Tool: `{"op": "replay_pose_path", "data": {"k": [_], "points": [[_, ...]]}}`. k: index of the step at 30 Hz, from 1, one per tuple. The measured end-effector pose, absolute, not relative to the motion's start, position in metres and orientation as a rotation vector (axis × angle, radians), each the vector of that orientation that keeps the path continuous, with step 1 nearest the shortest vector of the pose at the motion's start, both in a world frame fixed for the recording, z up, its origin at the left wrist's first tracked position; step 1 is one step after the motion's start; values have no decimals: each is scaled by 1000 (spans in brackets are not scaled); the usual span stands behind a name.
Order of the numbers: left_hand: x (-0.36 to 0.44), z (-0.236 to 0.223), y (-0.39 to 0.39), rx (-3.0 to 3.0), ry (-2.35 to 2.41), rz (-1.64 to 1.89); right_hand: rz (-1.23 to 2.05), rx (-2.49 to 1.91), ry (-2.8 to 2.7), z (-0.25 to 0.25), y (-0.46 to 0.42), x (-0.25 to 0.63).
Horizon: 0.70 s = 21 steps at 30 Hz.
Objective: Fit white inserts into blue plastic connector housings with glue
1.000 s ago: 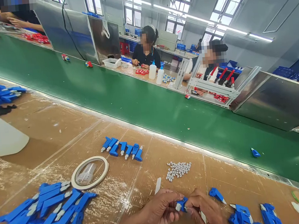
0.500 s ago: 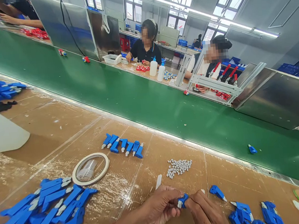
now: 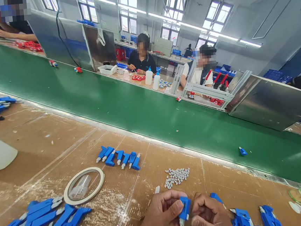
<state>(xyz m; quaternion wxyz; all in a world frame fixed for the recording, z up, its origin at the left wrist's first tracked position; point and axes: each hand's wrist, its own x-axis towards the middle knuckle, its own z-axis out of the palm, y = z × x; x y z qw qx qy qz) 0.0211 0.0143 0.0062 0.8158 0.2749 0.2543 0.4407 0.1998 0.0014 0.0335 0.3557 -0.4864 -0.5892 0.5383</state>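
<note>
One blue piece with a pale grey tip (image 3: 184, 208) is in the left hand (image 3: 161, 210), over the near edge of the bench (image 3: 50, 143); the thumb presses on its face and the other fingers are bent behind it, so that it is pinched with the grey tip pointing down; the right hand (image 3: 210, 213) is just beside it, fingers curled in and the thumb close to them, though I cannot tell whether anything small is between them.

Beyond the hands lies a loose heap of small grey bits (image 3: 177, 176), with a pale strip (image 3: 157, 189) near it; further left is a short row of blue pieces (image 3: 120, 159), then a cream ring (image 3: 66, 194) with a clear plastic cup (image 3: 80, 187) inside it, and a larger pile of blue pieces (image 3: 44, 220) with grey tips; more blue pieces lie to the right of the hands, in two clusters (image 3: 241, 219).

A green belt (image 3: 128, 104) runs past the far side of the bench; a blue piece on the belt (image 3: 242, 151) lies towards the right; across it, a person in a dark shirt (image 3: 140, 59) sits behind two white bottles (image 3: 148, 76) and some red parts (image 3: 138, 78).
</note>
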Motion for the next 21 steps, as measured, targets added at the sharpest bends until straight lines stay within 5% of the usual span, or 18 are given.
{"op": "replay_pose_path", "data": {"k": [8,21], "points": [[20,8,5,739,602,1032,1700,-1028,-1323,27,2,187],[23,5,2,857,730,1048,1734,-1051,-1194,0,8,189]]}}
